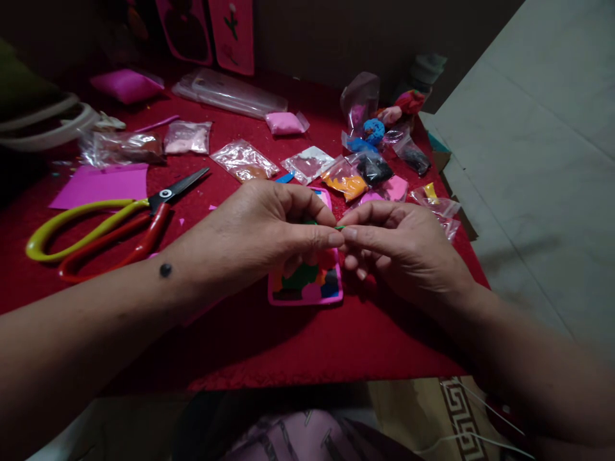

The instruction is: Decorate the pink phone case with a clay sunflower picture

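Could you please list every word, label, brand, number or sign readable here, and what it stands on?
No text can be read anywhere in the picture.
Pink flower panel, at the back: the faint mark low on it is too dim to read.
Plastic packets: no legible print.
Scissors: no legible brand.
Pink-rimmed piece, partly covered: no lettering on what shows.

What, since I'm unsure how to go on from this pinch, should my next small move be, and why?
I'd probably bring the small green piece down to the pink-rimmed panel: your left hand and right hand pinch it at their fingertips, and the panel, partly hidden by them, already bears a larger green patch.
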{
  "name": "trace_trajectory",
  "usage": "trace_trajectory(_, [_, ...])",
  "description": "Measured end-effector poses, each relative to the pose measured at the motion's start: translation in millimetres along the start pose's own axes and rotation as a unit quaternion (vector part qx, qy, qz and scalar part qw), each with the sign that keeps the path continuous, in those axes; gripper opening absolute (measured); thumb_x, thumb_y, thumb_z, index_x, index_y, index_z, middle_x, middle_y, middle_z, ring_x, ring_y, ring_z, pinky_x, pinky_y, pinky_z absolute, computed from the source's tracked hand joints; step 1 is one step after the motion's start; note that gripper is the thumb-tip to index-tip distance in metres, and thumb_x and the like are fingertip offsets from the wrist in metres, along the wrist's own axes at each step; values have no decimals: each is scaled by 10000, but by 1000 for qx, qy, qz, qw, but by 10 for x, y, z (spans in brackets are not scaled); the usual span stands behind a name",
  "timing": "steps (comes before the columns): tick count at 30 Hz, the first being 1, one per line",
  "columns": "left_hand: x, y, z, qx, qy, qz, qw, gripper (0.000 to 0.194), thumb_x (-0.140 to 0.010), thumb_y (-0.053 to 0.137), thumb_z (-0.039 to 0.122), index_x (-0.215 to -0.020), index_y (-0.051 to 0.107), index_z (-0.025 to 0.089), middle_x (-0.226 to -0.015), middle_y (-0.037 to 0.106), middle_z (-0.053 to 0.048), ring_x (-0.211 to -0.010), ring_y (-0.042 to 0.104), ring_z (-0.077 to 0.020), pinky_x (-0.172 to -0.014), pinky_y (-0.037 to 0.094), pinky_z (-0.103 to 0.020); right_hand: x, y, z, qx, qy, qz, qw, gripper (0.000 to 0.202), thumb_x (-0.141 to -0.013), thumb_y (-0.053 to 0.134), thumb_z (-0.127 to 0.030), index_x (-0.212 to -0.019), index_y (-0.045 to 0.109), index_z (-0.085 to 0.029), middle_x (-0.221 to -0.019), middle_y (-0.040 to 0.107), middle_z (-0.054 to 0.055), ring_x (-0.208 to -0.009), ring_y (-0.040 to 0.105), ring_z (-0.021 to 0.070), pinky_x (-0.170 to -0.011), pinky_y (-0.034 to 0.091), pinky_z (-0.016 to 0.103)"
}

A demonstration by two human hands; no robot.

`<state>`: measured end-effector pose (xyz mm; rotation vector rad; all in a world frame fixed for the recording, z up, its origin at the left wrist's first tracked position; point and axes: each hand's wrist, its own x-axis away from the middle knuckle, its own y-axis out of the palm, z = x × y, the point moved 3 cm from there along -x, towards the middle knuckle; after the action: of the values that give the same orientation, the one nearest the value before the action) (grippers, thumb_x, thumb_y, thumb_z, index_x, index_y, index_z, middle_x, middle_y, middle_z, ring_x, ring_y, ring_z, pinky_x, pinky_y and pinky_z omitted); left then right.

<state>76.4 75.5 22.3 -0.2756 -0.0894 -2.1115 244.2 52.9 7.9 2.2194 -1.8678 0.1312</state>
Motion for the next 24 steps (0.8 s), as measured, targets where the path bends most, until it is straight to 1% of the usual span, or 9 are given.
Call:
trace_trajectory(3, [3, -8, 2, -23, 14, 1, 1000, 156, -774, 777, 265, -687, 688, 171, -570, 685, -16, -393, 572, -103, -349, 426, -153, 10, 5, -8, 19, -27, 10, 999, 134, -735, 823, -245, -789, 715, -188, -639, 682, -16, -471, 609, 91, -434, 497, 199])
trace_trajectory(8, [-10, -11, -6, -30, 12, 1, 999, 158, -810, 709, 221, -668, 674, 163, -498, 620, -2, -359, 537, -104, -332, 410, -164, 12, 21, -11, 33, -38, 5, 999, 85, -766, 789, -228, -798, 716, -199, -602, 663, -28, -470, 609, 99, -442, 512, 213])
trace_trajectory(13, [-13, -4, 0, -31, 11, 12, 999, 180, -827, 675, 201, -652, 650, 169, -504, 613, 1, -370, 552, -106, -349, 432, -163, 13, 17, -7, 31, -39, -6, 999, 102, -768, 798, -245, -818, 719, -203, -609, 672, -25, -483, 623, 101, -438, 500, 200])
trace_trajectory(18, [-6, -6, 10, -28, 9, 14, 999, 161, -828, 661, 183, -668, 662, 167, -499, 613, -1, -365, 552, -109, -345, 428, -164, 16, 20, -3, 9, -18, -14, 1000, 128, -761, 810, -235, -837, 718, -189, -633, 682, -20, -500, 638, 103, -451, 525, 201])
trace_trajectory(24, [-11, -8, -6, -32, 16, 11, 999, 140, -830, 684, 211, -697, 680, 166, -525, 640, -1, -379, 564, -102, -357, 428, -150, -9, 11, 2, 5, -20, -12, 1000, 126, -755, 808, -215, -827, 711, -179, -619, 681, -23, -480, 634, 100, -435, 517, 193])
